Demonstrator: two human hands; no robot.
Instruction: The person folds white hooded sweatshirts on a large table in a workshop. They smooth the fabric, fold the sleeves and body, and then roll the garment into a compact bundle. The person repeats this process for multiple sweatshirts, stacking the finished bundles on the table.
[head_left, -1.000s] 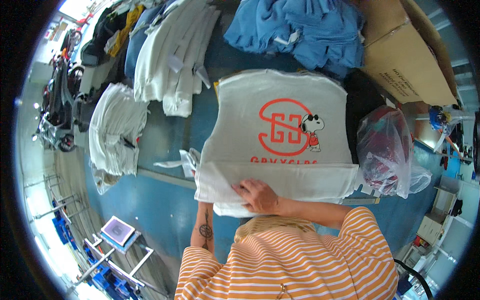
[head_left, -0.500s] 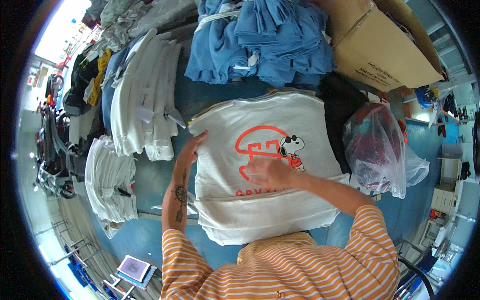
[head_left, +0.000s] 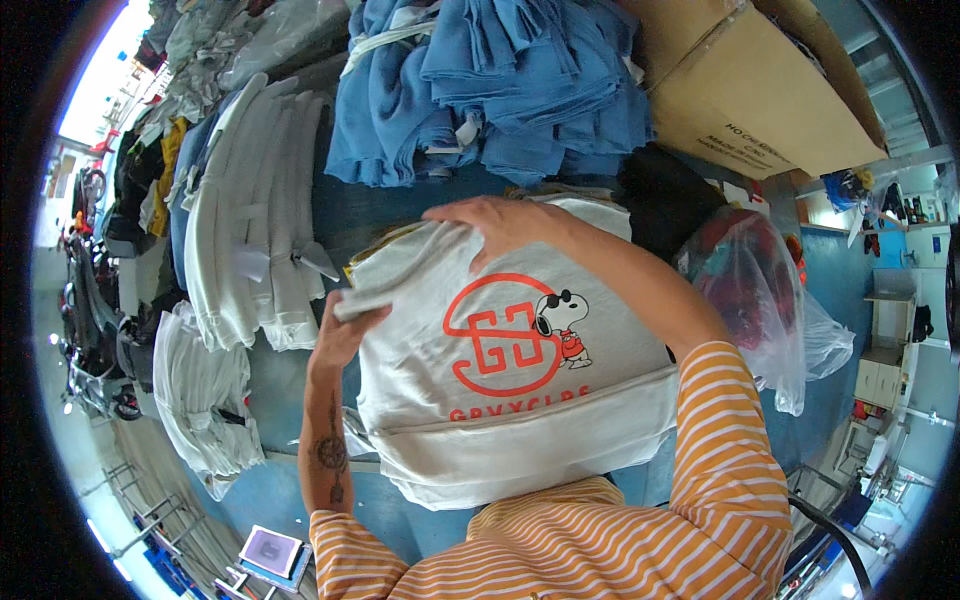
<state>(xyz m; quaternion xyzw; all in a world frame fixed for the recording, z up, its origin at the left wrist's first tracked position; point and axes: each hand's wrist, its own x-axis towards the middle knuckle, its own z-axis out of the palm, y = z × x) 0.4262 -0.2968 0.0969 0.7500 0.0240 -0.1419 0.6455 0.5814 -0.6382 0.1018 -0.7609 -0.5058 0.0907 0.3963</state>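
A white fabric panel [head_left: 410,360] with a red ring design and a cartoon dog lies on a stack of similar pieces in front of me. Its near end is folded over in a wide band. At the panel's left side, my left hand [head_left: 343,330] pinches the lifted corner, which curls over into a fold. My right hand [head_left: 505,228] reaches across the far edge, fingers stretched to the left over the fabric and thumb apart. Yellowish and darker layers show beneath the panel's far left edge.
Blue folded fabric bundles [head_left: 530,90] lie beyond the stack. White garment piles [head_left: 255,220] stand at the left, with a smaller white pile [head_left: 205,400] nearer. A cardboard box [head_left: 770,100], black cloth [head_left: 665,195] and a clear plastic bag [head_left: 750,290] occupy the right.
My right hand has moved from the printed design to the far left edge. My left hand has come down and left, lifting and folding the panel's corner. The view has shifted slightly.
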